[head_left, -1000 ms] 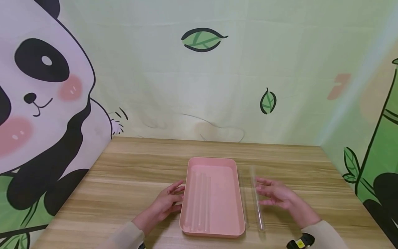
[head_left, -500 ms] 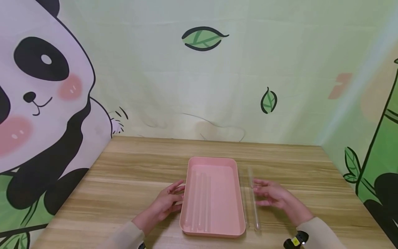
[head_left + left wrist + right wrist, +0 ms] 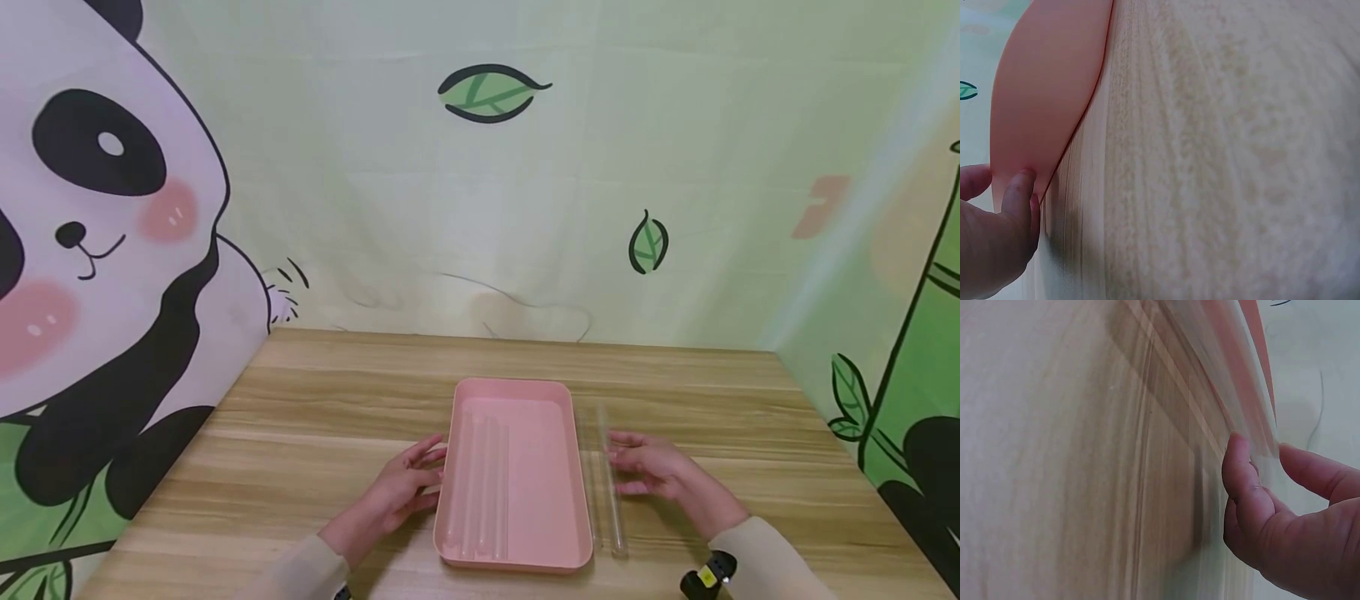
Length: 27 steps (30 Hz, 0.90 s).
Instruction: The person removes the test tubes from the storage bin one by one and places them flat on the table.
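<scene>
Barely visible, one clear tube [image 3: 589,483] lies at three o'clock of the pink tray [image 3: 543,500]; the right hand [image 3: 652,467], fingers spread, touches another tube [image 3: 614,512] farther out. The left hand [image 3: 405,487], fingers parted, partly hidden, touches the tray's nine-o'clock side.

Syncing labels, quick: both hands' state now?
Left hand: open, touching the pink tray.
Right hand: open, fingers against a clear tube, not curled round it.

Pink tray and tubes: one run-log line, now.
left hand: touches pink tray | right hand: at rightmost tube | in tray: clear tubes, left half
</scene>
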### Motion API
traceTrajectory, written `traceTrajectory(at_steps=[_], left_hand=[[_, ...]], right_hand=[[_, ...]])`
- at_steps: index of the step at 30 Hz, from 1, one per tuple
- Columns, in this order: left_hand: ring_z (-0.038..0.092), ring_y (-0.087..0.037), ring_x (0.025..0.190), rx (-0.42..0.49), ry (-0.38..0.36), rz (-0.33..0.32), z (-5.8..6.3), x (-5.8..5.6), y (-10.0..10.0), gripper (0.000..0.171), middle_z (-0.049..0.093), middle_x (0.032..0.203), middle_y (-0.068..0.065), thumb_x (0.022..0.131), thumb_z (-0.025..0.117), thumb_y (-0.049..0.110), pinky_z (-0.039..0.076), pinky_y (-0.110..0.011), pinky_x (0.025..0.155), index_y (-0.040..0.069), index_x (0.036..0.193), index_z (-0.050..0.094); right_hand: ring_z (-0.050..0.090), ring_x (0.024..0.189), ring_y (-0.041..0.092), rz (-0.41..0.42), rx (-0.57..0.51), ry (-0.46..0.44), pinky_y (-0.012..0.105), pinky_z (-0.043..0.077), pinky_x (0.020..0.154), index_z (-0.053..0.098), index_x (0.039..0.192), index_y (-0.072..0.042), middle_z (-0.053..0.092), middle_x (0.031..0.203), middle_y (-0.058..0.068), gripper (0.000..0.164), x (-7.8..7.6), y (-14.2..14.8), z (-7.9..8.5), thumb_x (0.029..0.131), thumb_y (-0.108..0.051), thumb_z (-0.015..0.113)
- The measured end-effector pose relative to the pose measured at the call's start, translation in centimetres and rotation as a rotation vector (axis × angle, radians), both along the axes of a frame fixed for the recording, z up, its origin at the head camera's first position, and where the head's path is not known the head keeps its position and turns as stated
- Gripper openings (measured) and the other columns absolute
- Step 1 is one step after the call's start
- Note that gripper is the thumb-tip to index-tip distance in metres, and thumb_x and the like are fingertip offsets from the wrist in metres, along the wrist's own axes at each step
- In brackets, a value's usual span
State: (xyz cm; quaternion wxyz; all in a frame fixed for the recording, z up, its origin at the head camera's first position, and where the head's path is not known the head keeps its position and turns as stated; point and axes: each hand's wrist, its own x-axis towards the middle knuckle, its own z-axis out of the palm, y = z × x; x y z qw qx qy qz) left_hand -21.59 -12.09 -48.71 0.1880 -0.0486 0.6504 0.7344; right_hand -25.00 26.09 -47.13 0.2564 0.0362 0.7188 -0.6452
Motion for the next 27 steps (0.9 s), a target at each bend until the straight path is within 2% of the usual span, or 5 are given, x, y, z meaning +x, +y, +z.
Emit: traceTrajectory(at_steps=[4, 6, 8, 19, 27], left_hand=[[0.063, -0.016, 0.112, 0.001, 0.001, 0.006, 0.1, 0.0, -0.1, 0.068, 0.033, 0.162, -0.03, 0.097, 0.052, -0.007, 0.057, -0.031, 0.087, 0.002, 0.16, 0.028], [0.063, -0.016, 0.112, 0.004, -0.001, 0.008, 0.1, 0.0, -0.1, 0.069, 0.033, 0.162, -0.03, 0.097, 0.052, -0.007, 0.057, -0.03, 0.086, 0.002, 0.16, 0.028], [0.062, -0.016, 0.113, 0.004, -0.001, 0.005, 0.1, 0.1, -0.1, 0.069, 0.033, 0.162, -0.03, 0.096, 0.052, -0.007, 0.057, -0.03, 0.086, 0.002, 0.16, 0.028], [0.064, -0.011, 0.105, 0.018, 0.003, -0.015, 0.1, 0.1, -0.1, 0.069, 0.032, 0.162, -0.03, 0.097, 0.052, -0.006, 0.058, -0.03, 0.085, 0.002, 0.161, 0.026], [0.062, -0.013, 0.11, 0.013, 0.003, -0.014, -0.1, 0.0, -0.1, 0.069, 0.032, 0.162, -0.03, 0.097, 0.052, -0.006, 0.057, -0.03, 0.085, 0.002, 0.16, 0.027]], right_hand=[[0.062, 0.092, 0.001, -0.003, 0.01, 0.0, 0.038, 0.062, 0.083, 0.021, 0.156, 0.011, 0.07, 0.121, 0.003, 0.067, 0.0, -0.2, 0.0, 0.099, -0.001, 0.053], [0.062, 0.09, 0.002, -0.009, 0.015, 0.002, 0.037, 0.062, 0.082, 0.021, 0.155, 0.012, 0.07, 0.109, -0.007, 0.067, 0.0, -0.4, 0.1, 0.098, 0.0, 0.054], [0.062, 0.09, 0.002, -0.008, 0.023, 0.006, 0.037, 0.062, 0.081, 0.021, 0.155, 0.013, 0.069, 0.102, -0.01, 0.066, 0.1, -0.5, 0.1, 0.098, 0.0, 0.054], [0.063, 0.089, 0.004, -0.022, 0.057, 0.007, 0.038, 0.062, 0.079, 0.023, 0.152, 0.016, 0.07, 0.096, -0.01, 0.064, 0.1, -1.1, 0.0, 0.098, 0.0, 0.053], [0.063, 0.089, 0.005, -0.044, 0.085, 0.013, 0.037, 0.063, 0.077, 0.025, 0.152, 0.016, 0.069, 0.098, -0.004, 0.064, 0.0, -1.4, 0.3, 0.097, 0.0, 0.055]])
